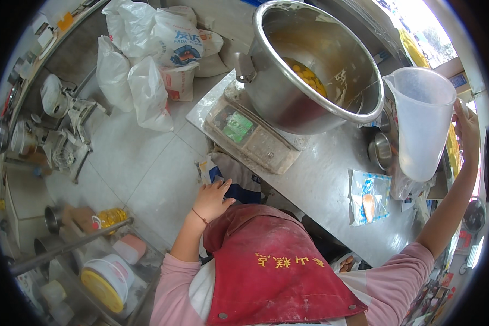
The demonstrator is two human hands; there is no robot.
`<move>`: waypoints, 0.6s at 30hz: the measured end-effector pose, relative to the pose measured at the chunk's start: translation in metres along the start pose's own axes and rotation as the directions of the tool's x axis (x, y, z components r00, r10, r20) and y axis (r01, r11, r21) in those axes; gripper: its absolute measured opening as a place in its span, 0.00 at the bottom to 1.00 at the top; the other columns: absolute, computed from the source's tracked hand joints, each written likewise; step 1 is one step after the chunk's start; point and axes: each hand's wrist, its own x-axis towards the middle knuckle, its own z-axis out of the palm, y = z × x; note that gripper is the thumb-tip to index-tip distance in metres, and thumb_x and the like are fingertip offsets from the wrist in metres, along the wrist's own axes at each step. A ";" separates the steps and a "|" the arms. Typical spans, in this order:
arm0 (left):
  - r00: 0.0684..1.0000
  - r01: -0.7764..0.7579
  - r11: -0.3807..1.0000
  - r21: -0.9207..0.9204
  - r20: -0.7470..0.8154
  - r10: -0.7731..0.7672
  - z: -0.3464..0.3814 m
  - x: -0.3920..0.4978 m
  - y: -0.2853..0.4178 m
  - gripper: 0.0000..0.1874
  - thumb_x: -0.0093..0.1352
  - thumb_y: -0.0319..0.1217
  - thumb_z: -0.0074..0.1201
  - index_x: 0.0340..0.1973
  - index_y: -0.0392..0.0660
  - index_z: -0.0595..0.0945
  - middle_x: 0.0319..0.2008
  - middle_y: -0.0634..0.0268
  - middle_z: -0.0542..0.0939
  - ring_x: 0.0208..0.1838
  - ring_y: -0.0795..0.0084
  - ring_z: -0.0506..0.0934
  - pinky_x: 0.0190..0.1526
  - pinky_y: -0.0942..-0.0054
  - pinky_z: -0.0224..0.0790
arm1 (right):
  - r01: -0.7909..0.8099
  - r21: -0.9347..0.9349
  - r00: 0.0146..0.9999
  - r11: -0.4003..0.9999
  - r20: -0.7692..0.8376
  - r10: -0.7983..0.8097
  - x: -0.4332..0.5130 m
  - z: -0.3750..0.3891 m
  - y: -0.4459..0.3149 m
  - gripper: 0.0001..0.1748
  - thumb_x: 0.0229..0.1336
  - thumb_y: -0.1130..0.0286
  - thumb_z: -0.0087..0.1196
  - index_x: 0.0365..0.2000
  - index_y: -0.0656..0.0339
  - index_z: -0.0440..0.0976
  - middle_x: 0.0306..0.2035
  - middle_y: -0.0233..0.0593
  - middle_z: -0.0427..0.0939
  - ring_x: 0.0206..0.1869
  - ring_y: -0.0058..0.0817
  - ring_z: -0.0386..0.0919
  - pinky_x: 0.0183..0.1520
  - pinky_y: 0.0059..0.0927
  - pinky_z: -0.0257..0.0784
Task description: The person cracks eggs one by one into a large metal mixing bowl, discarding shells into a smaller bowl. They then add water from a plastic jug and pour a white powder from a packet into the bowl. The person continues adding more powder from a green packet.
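My right hand (pixel 467 126) is closed on the handle side of a tall translucent plastic measuring jug (pixel 423 122), raised over the right end of the metal table; no contents can be made out in it. My left hand (pixel 214 199) hangs beside my red apron, fingers apart, holding nothing. A large stainless steel pot (pixel 297 102) stands on a digital scale (pixel 250 136) with a dusty cover and green-lit display. Whole egg yolks and egg white (pixel 305 77) lie inside the pot.
The metal table (pixel 330 183) bears a plastic packet (pixel 370 199) and a small metal bowl (pixel 380 150). Flour sacks (pixel 146 89) stand on the floor at the upper left, near mixers (pixel 67 122). At the lower left are a rack rail (pixel 73 245) and a lidded white tub (pixel 108 277).
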 end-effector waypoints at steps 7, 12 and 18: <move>1.000 -0.007 1.000 0.024 -0.016 0.007 -0.001 0.002 0.001 0.32 0.64 0.44 0.57 0.62 0.47 0.69 0.51 0.54 0.76 0.53 0.54 0.75 0.55 0.56 0.64 | 0.090 -0.042 0.995 0.995 0.043 -0.088 -0.006 0.016 -0.017 0.28 0.57 0.41 0.55 0.20 0.56 0.70 0.13 0.20 0.61 0.13 0.06 0.52 0.16 0.14 0.46; 1.000 -0.002 1.000 0.027 -0.008 0.003 0.000 0.001 0.001 0.32 0.64 0.44 0.57 0.62 0.47 0.69 0.51 0.54 0.76 0.52 0.54 0.75 0.55 0.55 0.64 | 0.092 -0.038 0.986 0.995 0.142 -0.086 -0.001 0.020 -0.023 0.28 0.57 0.41 0.56 0.20 0.56 0.70 0.14 0.20 0.63 0.13 0.06 0.54 0.16 0.14 0.48; 1.000 0.011 1.000 0.002 0.013 -0.011 0.001 0.000 0.000 0.32 0.64 0.43 0.56 0.61 0.47 0.69 0.51 0.53 0.76 0.53 0.53 0.75 0.55 0.55 0.64 | 0.145 -0.042 0.979 0.988 0.153 -0.137 0.004 0.028 -0.023 0.27 0.57 0.43 0.57 0.18 0.56 0.69 0.13 0.19 0.62 0.13 0.06 0.54 0.16 0.14 0.47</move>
